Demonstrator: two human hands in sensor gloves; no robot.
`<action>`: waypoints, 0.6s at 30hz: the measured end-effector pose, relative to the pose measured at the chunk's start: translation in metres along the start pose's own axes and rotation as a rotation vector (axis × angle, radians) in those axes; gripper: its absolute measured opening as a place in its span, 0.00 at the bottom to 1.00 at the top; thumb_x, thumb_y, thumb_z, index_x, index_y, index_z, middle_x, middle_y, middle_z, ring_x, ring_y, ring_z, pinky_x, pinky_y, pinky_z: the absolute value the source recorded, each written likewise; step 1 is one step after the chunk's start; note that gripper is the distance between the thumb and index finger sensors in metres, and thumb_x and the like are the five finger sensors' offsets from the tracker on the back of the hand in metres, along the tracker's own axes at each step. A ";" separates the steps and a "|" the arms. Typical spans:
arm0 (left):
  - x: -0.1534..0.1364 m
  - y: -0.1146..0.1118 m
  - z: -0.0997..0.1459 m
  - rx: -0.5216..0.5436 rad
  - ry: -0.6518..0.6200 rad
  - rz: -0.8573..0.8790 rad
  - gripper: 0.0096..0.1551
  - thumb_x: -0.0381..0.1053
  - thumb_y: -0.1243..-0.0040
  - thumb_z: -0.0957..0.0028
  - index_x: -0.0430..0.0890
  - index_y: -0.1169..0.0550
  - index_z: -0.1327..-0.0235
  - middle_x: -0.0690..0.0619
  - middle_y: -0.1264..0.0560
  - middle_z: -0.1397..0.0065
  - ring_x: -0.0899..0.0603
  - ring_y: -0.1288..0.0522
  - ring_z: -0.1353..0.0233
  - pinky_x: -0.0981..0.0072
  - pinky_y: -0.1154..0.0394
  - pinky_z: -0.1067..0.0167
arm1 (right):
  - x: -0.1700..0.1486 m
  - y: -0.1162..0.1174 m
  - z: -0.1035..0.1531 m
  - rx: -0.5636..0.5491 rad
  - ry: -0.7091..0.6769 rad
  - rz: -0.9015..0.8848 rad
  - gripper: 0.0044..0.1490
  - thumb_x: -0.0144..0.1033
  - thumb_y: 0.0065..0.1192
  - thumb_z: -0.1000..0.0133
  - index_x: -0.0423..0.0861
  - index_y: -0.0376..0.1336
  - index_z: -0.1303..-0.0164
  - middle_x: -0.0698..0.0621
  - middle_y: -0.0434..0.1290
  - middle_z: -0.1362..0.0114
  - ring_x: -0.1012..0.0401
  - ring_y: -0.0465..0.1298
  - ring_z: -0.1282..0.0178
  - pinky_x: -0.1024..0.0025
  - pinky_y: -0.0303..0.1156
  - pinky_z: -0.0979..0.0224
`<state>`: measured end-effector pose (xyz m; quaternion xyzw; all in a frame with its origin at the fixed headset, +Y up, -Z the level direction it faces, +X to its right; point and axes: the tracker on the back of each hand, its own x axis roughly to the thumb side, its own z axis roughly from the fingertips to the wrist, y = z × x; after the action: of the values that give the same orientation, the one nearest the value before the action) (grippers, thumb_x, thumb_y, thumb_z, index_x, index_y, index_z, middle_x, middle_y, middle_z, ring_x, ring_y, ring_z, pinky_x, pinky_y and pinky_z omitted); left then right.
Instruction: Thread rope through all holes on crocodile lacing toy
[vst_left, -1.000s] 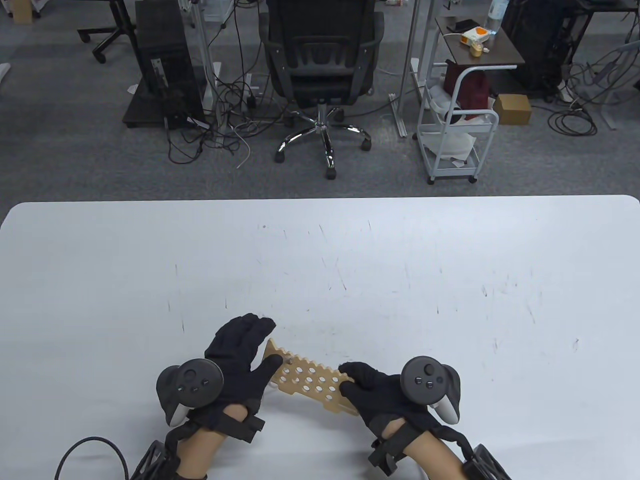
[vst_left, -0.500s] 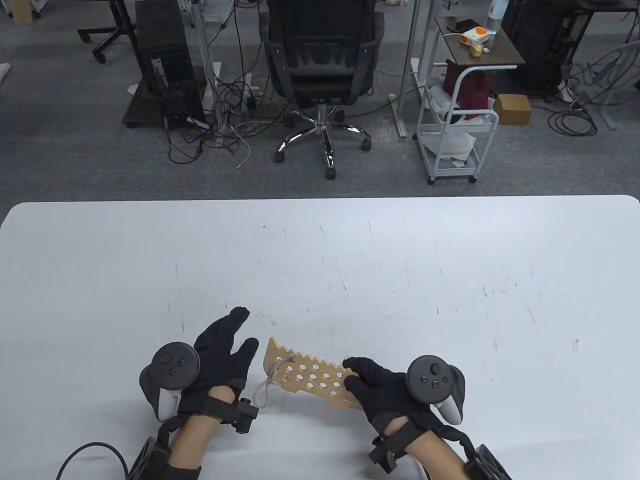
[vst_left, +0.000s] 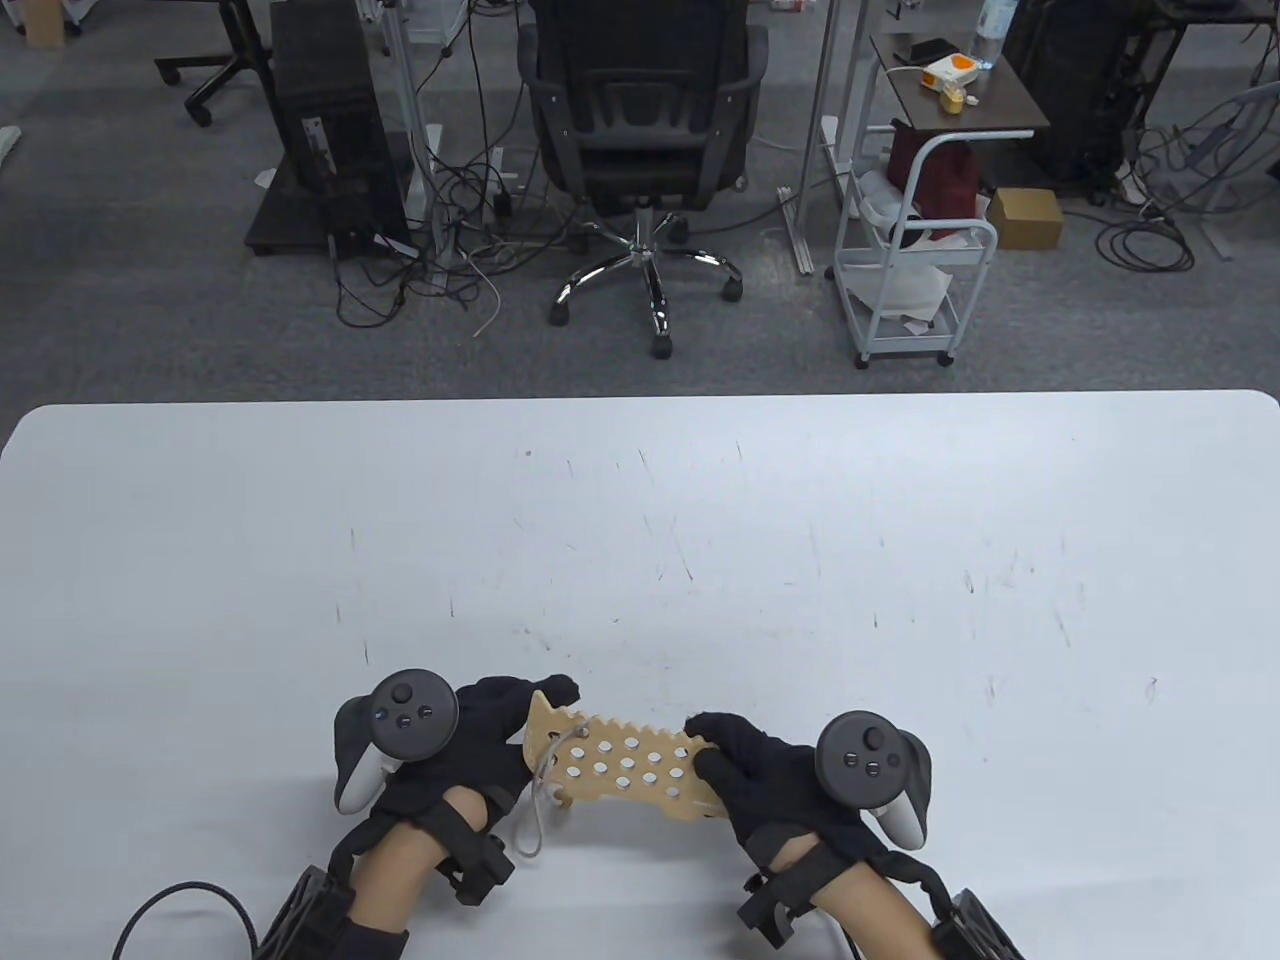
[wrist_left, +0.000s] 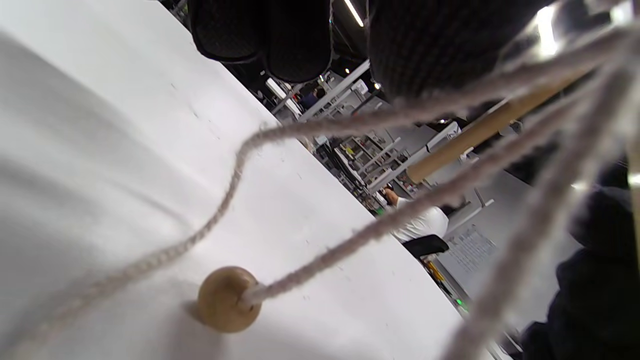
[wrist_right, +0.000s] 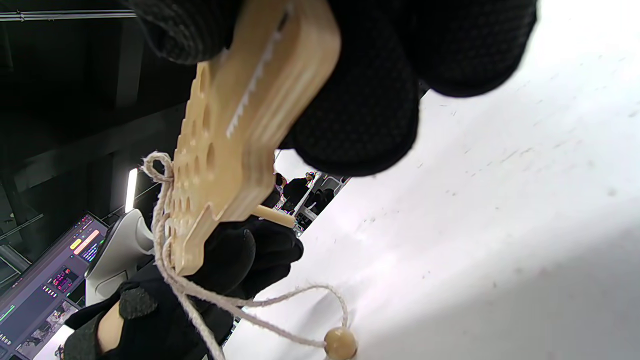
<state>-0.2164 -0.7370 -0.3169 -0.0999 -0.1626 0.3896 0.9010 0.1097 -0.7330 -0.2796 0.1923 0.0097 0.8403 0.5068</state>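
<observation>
My left hand (vst_left: 478, 745) is at the crocodile board's (vst_left: 620, 765) left end, fingers behind it; grip unclear. Rope (vst_left: 541, 790) loops through the holes there, its bead (wrist_right: 340, 343) resting on the table (vst_left: 640, 520) below. My right hand (vst_left: 760, 775) clamps the board's right end.

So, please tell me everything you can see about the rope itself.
The rope is a thin, pale, twisted cord. It is laced through holes at the left end of the wooden crocodile and loops round that end. A slack part hangs down to the white table. A round wooden bead on it rests on the table. A wooden stick, maybe its needle, shows at the left hand.
</observation>
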 end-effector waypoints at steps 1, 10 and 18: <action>0.000 -0.001 0.000 -0.012 -0.005 0.008 0.34 0.57 0.29 0.56 0.72 0.26 0.33 0.50 0.31 0.27 0.36 0.37 0.23 0.38 0.46 0.24 | 0.000 0.000 0.000 0.000 0.000 0.000 0.29 0.43 0.55 0.47 0.47 0.63 0.36 0.50 0.79 0.48 0.54 0.84 0.60 0.52 0.74 0.46; 0.001 -0.014 -0.003 -0.145 -0.060 0.158 0.35 0.58 0.28 0.57 0.73 0.26 0.34 0.51 0.33 0.25 0.36 0.39 0.22 0.37 0.47 0.23 | 0.001 0.002 0.000 0.026 -0.016 -0.025 0.29 0.43 0.55 0.47 0.47 0.63 0.36 0.50 0.79 0.48 0.54 0.84 0.60 0.52 0.74 0.45; 0.001 -0.014 -0.004 -0.133 -0.093 0.190 0.26 0.58 0.29 0.57 0.71 0.19 0.42 0.52 0.30 0.27 0.37 0.36 0.23 0.37 0.46 0.24 | 0.001 0.003 0.000 0.027 -0.019 -0.048 0.29 0.43 0.55 0.47 0.47 0.63 0.36 0.50 0.79 0.48 0.54 0.84 0.60 0.52 0.74 0.45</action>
<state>-0.2043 -0.7462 -0.3163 -0.1560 -0.2193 0.4659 0.8429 0.1069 -0.7331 -0.2789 0.2069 0.0209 0.8258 0.5243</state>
